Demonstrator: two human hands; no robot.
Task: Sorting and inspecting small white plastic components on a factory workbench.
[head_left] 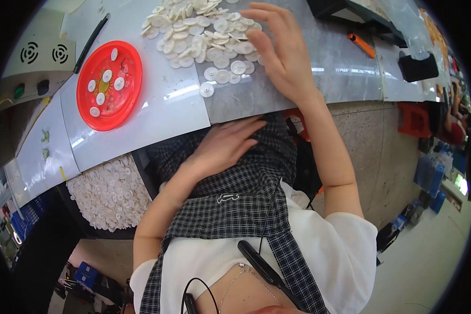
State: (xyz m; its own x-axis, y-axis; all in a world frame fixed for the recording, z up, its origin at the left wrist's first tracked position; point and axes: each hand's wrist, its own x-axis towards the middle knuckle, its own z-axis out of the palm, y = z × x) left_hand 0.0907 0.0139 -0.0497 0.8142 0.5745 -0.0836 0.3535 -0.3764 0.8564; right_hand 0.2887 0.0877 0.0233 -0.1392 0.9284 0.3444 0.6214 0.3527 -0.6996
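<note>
A heap of small round white plastic discs [193, 36] lies on the metal tabletop. Beside its right edge, my right hand [285, 55] is raised with the fingers spread, and nothing shows in it. Its fingertips are by the outermost discs; I cannot tell if they touch. Below the table's front edge my left hand [222, 146] is over my dark checked apron [220, 214], fingers stretched out and slightly blurred, holding nothing visible. One single disc [206, 90] lies a little apart from the heap, close to the table edge.
A red plate [110, 123] with several discs stands left, near a black pen [91, 44] and a grey machine [39, 73]. A dark bin of white discs [112, 193] sits below the table edge. Rightward lie an orange cutter [361, 46] and a black flat object [418, 67].
</note>
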